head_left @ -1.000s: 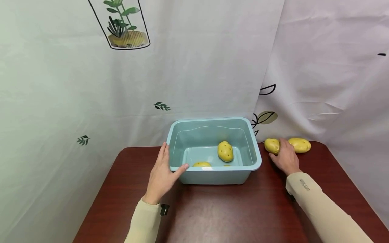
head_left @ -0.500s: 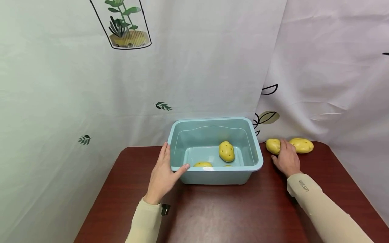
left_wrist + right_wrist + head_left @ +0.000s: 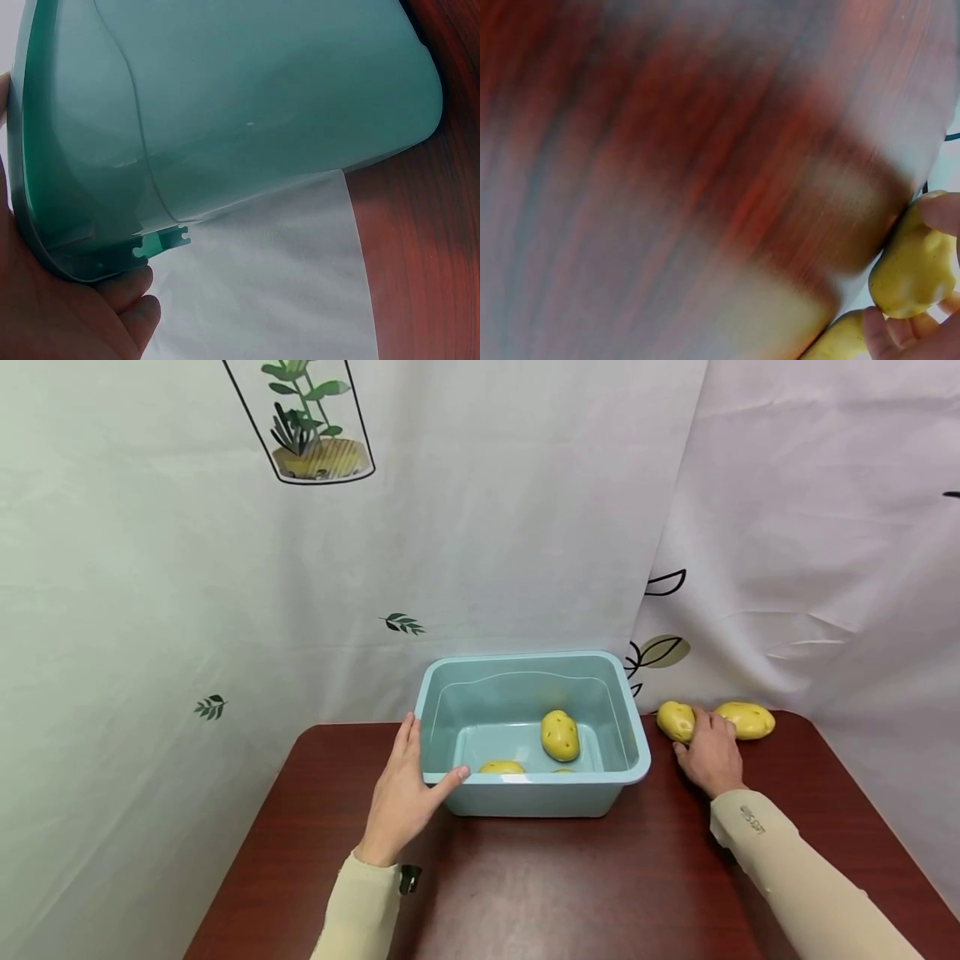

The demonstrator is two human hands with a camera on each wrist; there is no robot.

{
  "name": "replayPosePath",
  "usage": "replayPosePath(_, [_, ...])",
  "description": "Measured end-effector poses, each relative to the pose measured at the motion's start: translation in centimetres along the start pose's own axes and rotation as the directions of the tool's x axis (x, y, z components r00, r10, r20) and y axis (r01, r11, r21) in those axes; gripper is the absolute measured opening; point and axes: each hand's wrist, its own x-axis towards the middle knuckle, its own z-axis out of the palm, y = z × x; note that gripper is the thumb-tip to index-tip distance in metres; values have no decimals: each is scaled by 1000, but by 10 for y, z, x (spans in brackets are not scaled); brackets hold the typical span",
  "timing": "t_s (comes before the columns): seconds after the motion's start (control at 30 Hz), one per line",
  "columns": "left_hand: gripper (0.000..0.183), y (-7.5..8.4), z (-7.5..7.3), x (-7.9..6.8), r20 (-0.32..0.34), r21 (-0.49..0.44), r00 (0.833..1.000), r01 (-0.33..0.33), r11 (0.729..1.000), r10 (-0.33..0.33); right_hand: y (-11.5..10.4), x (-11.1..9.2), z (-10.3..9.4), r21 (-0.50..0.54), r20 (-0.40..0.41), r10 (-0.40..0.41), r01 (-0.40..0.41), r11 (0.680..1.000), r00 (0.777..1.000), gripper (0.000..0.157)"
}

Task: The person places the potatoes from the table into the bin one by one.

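Observation:
My left hand (image 3: 401, 802) rests on the near left corner of a light blue plastic bin (image 3: 536, 797), its fingers straight along the side and its thumb across the front rim. From the left wrist view, the bin's corner (image 3: 56, 259) sits between thumb and fingers. At the table's far right, my right hand (image 3: 712, 756) holds a yellow potato (image 3: 675, 722). Thumb and fingers lie on opposite sides of that potato (image 3: 911, 270) in the right wrist view. A second potato (image 3: 746, 721) lies just right of the hand, partly covered by it.
Inside the bin lie a whole visible potato (image 3: 560, 736), another potato (image 3: 501, 767) half hidden by the front wall, and a small yellow patch at the rim. The dark red wooden table (image 3: 540, 893) ends at a white printed curtain (image 3: 510, 543) behind the bin.
The left hand and bin stay where they were. The right hand keeps its place at the potatoes, its fingers shifting slightly and the left potato tilting a little. The head view drifts slightly.

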Motion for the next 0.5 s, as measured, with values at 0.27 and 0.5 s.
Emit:
replayPosePath(0.27, [109,0,0,0,-2,4,1000,-1,1000,1,-2,1,-5,18,19,12,-12,1000,1000,67])
replayPosePath(0.5, [109,0,0,0,-1,-8,1000,-3,1000,3,-3,1,-5,16,45,38,-39,999,998,68])
